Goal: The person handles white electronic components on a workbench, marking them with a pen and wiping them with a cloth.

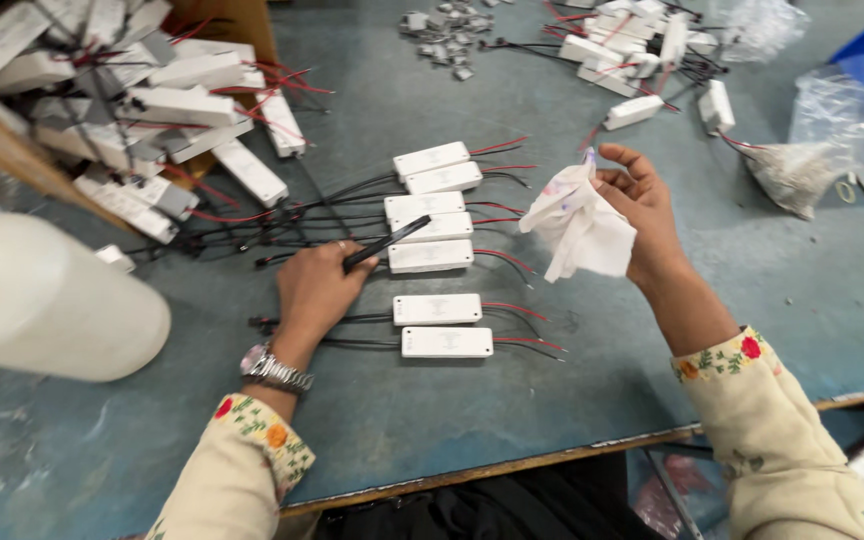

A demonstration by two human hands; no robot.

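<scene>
While the person's hands are working over the grey-blue bench top [572, 400], the contents are lying as follows, largest first.

Item: white plastic bottle [47, 300], lying at the near left edge, blurred; contents cannot be told.

Item: heap of white driver boxes [142, 100] with red and black leads, piling up at far left; a second, smaller heap [632, 50] is sitting far right, with clear plastic bags [832, 110] beside it.

Item: column of seven white rectangular driver boxes [434, 230], lying flat in a row between the hands, black leads trailing left, red leads right. Handling, as judged: each is looking light, rigid and smooth-shelled, so likely somewhat slippery; best taken across the long edges of the case, not by the thin leads, which are looking soft and liable to snag.

Item: crumpled white cloth [580, 225], faintly stained, hanging in the right hand [642, 215]; fingers are curling and pinching its upper folds. Soft, limp, very light; any bunched part is serving as a hold.

Item: slim black tool [385, 244], pen-like, lying slanted over the middle boxes; the left hand [314, 290] is closing thumb and fingers around its near end. Stiff and light, apparently.

Item: small grey metal clips [444, 30], scattered at the far edge.
</scene>
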